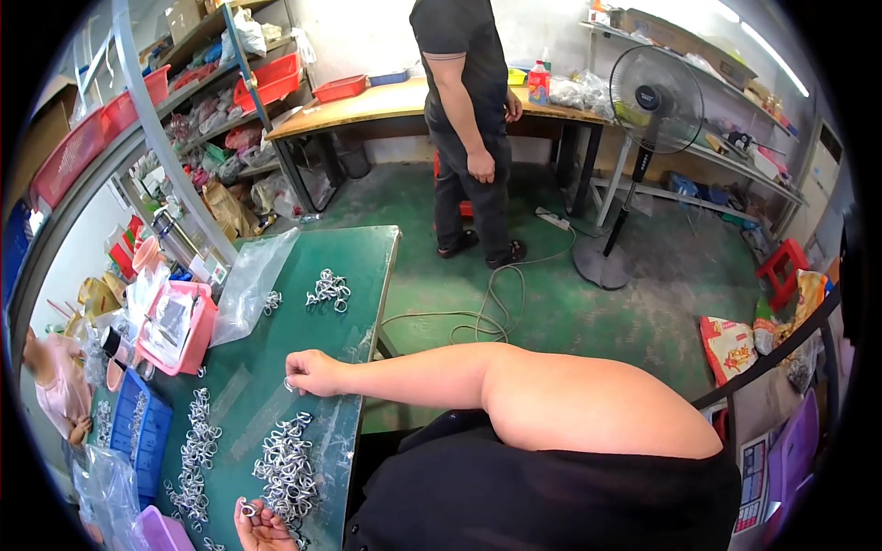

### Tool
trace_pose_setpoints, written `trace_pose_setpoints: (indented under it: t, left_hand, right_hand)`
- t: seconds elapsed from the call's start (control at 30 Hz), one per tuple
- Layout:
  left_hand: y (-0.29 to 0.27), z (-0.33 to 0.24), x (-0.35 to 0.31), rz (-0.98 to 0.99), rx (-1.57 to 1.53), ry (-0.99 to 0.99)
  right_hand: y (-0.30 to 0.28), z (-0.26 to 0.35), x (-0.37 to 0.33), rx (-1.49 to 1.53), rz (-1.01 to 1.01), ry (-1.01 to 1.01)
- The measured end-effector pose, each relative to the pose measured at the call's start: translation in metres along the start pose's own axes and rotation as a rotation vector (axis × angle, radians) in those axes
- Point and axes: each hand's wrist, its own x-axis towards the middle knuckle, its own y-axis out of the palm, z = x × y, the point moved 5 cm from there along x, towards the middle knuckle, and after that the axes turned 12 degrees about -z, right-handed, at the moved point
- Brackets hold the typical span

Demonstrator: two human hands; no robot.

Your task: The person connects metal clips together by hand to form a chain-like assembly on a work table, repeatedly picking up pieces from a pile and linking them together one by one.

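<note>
Head view: nearest, the left hand (264,530) is turned palm up, fingers curled, holding a small silvery curved metal ring (248,510) at its fingertips. Its loop seems to face the camera; its long axis is too small to tell. Just beside lies a dense heap of silvery metal rings (290,466), pointing every way, on the green-topped table (354,253). Beyond the heap, the right hand (314,373) pinches another small silvery ring (289,385), mostly hidden, its tip pointing away from the wrist.

A loosened pinch could drop either ring among the others, where it would be hard to pick out; a bump from the right forearm could send rings over the table edge close by.

Farther across, a long band of loose silvery rings (195,464) stretches roughly parallel to that edge, near a blue plastic basket (158,441). Farthest along the table sits a small silvery ring cluster (329,291).
</note>
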Motion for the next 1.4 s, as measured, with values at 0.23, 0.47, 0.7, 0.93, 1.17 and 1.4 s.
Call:
trace_pose_setpoints:
  t: [0.23, 0.47, 0.7, 0.93, 1.17, 1.4]
  left_hand:
    - [-0.007, 0.004, 0.002, 0.039, -0.027, -0.017]
    - [-0.01, 0.005, -0.005, 0.024, -0.017, 0.001]
    - [-0.018, 0.008, -0.009, -0.012, -0.015, 0.017]
    - [-0.018, 0.009, -0.011, -0.023, 0.001, 0.016]
    - [-0.022, 0.013, -0.005, -0.015, 0.001, -0.018]
    - [-0.022, 0.014, -0.009, 0.006, -0.003, -0.001]
  right_hand:
    - [0.0, 0.003, 0.001, 0.017, 0.011, 0.059]
    - [0.002, -0.002, 0.002, 0.021, 0.015, 0.047]
    - [0.001, -0.002, 0.002, 0.007, 0.002, 0.019]
    - [0.001, 0.002, 0.002, -0.001, 0.0, 0.02]
    - [0.0, 0.001, 0.003, -0.014, 0.003, 0.063]
    - [0.002, -0.002, 0.003, 0.004, -0.012, 0.061]
